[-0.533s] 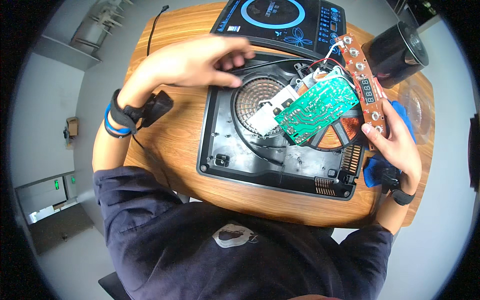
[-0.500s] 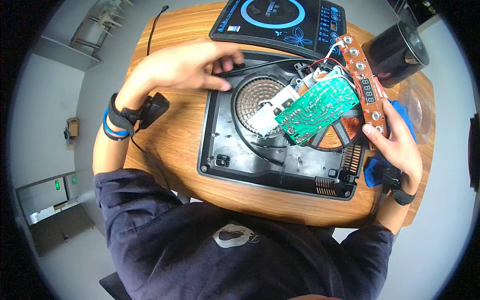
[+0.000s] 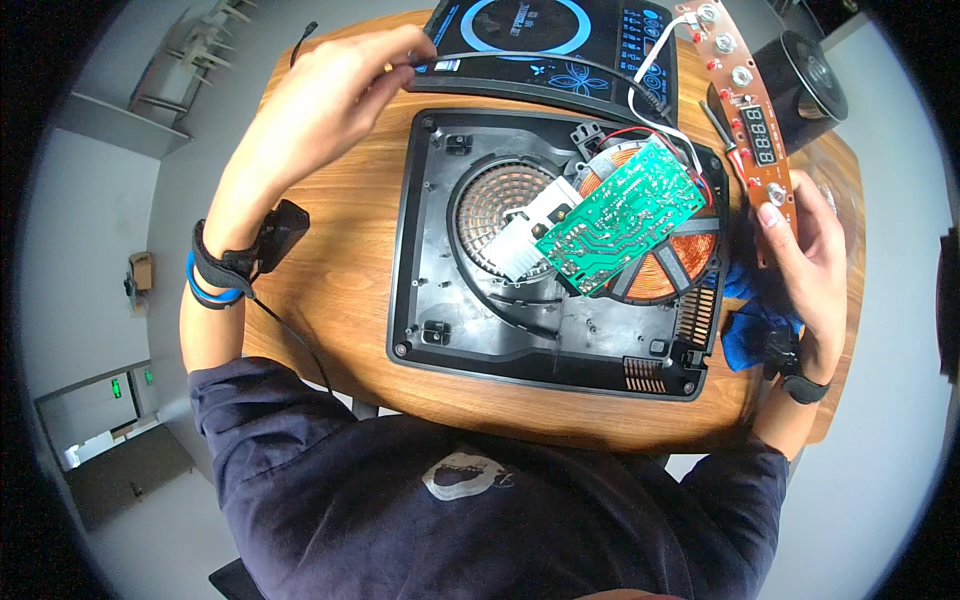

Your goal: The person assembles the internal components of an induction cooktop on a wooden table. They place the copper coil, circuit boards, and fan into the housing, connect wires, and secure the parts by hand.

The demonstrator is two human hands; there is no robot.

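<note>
My left hand (image 3: 365, 85) pinches a black power cord (image 3: 500, 54) and holds it raised above the far edge of the black cooktop base (image 3: 440, 285). My right hand (image 3: 810, 245) grips the lower end of a long brown control board (image 3: 762, 135), which has a digit display and round metal springs. White wires link this board to the insides of the base. In the base, a green circuit board (image 3: 625, 210) lies tilted over a copper coil (image 3: 695, 250). A white heat sink (image 3: 522, 240) partly covers the round vent grille (image 3: 490, 195).
An induction cooktop's glass top panel (image 3: 590, 82) lies beyond the base. A black cylindrical container (image 3: 790, 95), a screwdriver (image 3: 718, 128) and a blue cloth (image 3: 755, 340) are on the right of the wooden table (image 3: 340, 320). A black plug (image 3: 308, 32) shows at the far left.
My left hand has moved up and left and now holds the power cord, lifted off the base. My right hand has shifted the control board slightly right and away from the base.
</note>
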